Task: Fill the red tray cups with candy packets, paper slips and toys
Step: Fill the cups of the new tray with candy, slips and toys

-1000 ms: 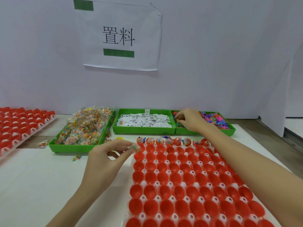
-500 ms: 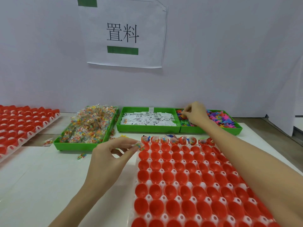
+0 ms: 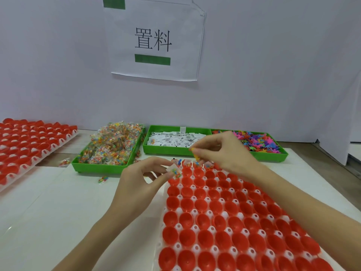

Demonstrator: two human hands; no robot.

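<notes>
A red tray of cups (image 3: 224, 216) lies in front of me, and its far row holds small items. My left hand (image 3: 144, 180) pinches a candy packet (image 3: 175, 170) over the tray's far left corner. My right hand (image 3: 224, 151) hovers above the far row and pinches a small yellow toy (image 3: 196, 155). Behind stand three green bins: candy packets (image 3: 115, 146), paper slips (image 3: 175, 138) and colourful toys (image 3: 257, 141).
A second red tray of cups (image 3: 29, 145) sits at the far left. Two loose candy packets (image 3: 103, 179) lie on the white table near the candy bin. A paper sign (image 3: 154, 40) hangs on the wall behind.
My right hand has come back from the toy bin to the tray's far row, now with a yellow toy in its fingers. My left hand stayed put with the candy packet.
</notes>
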